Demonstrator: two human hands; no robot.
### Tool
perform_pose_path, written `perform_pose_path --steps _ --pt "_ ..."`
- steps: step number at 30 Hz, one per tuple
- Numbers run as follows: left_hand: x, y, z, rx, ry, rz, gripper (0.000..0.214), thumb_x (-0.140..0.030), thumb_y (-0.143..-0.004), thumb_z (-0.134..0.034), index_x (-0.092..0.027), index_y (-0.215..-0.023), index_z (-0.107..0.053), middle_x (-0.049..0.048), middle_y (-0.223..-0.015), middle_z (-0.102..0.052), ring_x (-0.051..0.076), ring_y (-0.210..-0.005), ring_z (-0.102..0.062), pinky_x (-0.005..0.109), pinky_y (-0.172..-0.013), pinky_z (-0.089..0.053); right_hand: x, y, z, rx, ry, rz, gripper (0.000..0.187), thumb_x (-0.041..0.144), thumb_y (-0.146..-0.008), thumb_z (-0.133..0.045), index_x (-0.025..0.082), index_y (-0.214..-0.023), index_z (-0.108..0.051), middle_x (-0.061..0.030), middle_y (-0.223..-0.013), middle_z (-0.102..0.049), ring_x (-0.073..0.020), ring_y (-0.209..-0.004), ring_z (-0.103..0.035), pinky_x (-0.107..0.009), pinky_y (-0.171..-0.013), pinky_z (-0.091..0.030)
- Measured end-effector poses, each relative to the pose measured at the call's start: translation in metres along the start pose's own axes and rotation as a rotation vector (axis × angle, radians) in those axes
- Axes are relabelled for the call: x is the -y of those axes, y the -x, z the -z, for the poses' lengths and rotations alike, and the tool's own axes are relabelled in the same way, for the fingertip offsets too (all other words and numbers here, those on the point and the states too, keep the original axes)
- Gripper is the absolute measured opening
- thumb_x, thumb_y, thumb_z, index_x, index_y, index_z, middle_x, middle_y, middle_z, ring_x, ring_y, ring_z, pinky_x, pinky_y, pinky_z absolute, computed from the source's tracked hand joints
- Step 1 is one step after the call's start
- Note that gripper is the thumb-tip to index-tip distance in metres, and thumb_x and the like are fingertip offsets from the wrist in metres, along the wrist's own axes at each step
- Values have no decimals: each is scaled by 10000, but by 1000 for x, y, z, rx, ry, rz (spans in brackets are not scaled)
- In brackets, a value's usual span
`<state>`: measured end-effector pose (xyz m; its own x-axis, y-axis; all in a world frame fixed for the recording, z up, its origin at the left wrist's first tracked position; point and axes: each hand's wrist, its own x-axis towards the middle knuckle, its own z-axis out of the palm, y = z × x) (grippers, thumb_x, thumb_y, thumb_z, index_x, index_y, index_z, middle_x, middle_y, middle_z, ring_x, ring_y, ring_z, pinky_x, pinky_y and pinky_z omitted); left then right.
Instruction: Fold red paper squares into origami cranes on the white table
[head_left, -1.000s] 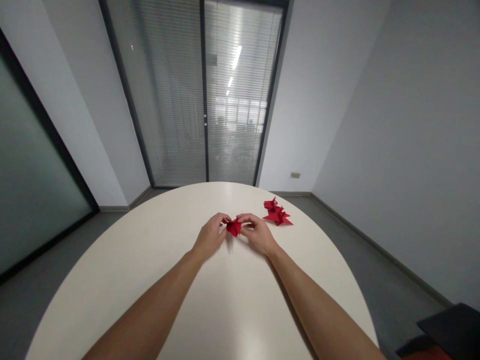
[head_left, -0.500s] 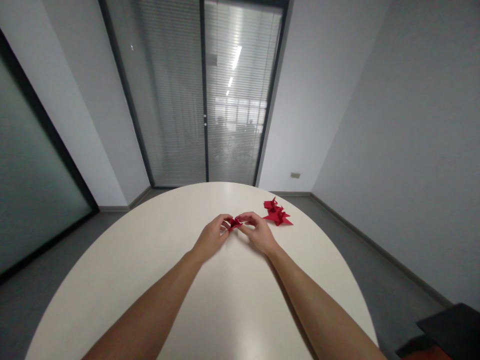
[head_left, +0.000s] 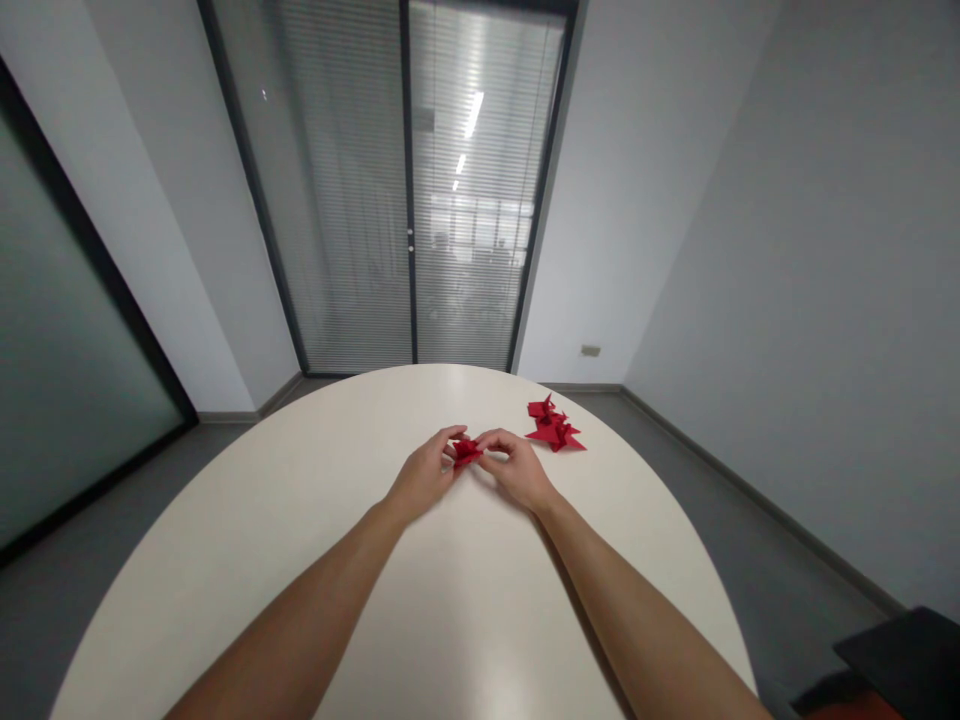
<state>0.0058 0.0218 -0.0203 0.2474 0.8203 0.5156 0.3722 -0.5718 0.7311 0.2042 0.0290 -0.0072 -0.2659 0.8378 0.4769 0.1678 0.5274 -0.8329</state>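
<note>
A small folded red paper piece sits between my two hands over the white round table. My left hand pinches its left side with curled fingers. My right hand pinches its right side, fingers bent over it. Most of the paper is hidden by my fingertips. A little pile of finished red folded paper figures lies on the table just beyond and to the right of my right hand.
The table's far edge curves in front of a glass door with blinds. A dark chair or object shows at the lower right corner. Grey floor surrounds the table.
The red paper was a wider flat shape a second ago; it is now pressed smaller between my fingertips. Both hands stayed in place, only the fingers shifted.
</note>
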Motion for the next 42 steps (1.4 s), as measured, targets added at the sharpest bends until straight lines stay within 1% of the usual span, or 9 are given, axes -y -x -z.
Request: perform_pose_path --steps 4,7,10,17,22,25,30,35,42 --pt "2 -1 0 -14 2 19 420 -119 -830 -635 -225 -1233 -590 55 -1163 -695 166 -904 -681 294 -786 -565 -2 0 -1 -28 -16 -10 181 260 -764 -744 209 -911 -652 -24 -902 -686 -196 -874 -638 -351 -867 -491" --pt "-1 -1 1 -3 -45 30 176 -242 -876 -656 -200 -1047 -655 50 -1009 -719 183 -850 -675 291 -750 -541 -2 0 -1 9 -56 -28 230 274 -770 -746 206 -968 -650 -23 -894 -678 -186 -834 -628 -331 -809 -493" --pt "-7 -1 3 19 -91 68 145 -339 -915 -631 -200 -927 -667 36 -876 -728 190 -793 -675 286 -719 -519 0 1 -2 36 -54 -66 162 325 -826 -699 196 -909 -648 -30 -853 -685 -184 -797 -625 -329 -783 -485" --pt "-8 -1 4 39 -57 68 146 -305 -950 -554 -218 -1022 -646 32 -942 -755 183 -826 -700 277 -741 -498 1 2 -5 49 -204 -124 263 392 -823 -704 223 -931 -534 14 -746 -660 -161 -685 -603 -273 -649 -423" --pt "-2 0 -1 -12 28 114 356 -289 -914 -588 -228 -1246 -475 9 -882 -746 169 -718 -689 265 -656 -491 2 2 -5 41 -235 -133 276 432 -860 -660 239 -947 -484 79 -605 -559 -123 -539 -475 -238 -544 -312" --pt "-3 0 -1 2 77 114 340 -262 -905 -581 -227 -1223 -464 16 -910 -737 168 -750 -692 270 -675 -507 2 2 -4 50 -231 -120 245 397 -865 -645 236 -972 -494 81 -605 -542 -125 -546 -465 -242 -553 -316" --pt "-7 -1 3 28 25 62 140 -222 -901 -550 -212 -1029 -607 35 -947 -719 178 -855 -676 275 -738 -512 0 2 -3 35 -138 -57 172 284 -841 -608 208 -994 -590 14 -789 -635 -154 -697 -558 -278 -670 -410" --pt "-9 0 5 55 -7 17 211 -158 -892 -502 -206 -1008 -672 31 -971 -734 172 -836 -674 283 -762 -512 -4 1 0 54 -38 -83 161 221 -817 -545 202 -899 -681 -14 -844 -686 -179 -759 -601 -309 -740 -453" --pt "-10 0 4 50 -10 41 194 -145 -872 -506 -198 -953 -674 25 -927 -742 161 -776 -677 254 -684 -508 0 1 0 80 -42 -133 149 316 -861 -611 196 -889 -695 -22 -830 -706 -183 -737 -623 -313 -731 -481"
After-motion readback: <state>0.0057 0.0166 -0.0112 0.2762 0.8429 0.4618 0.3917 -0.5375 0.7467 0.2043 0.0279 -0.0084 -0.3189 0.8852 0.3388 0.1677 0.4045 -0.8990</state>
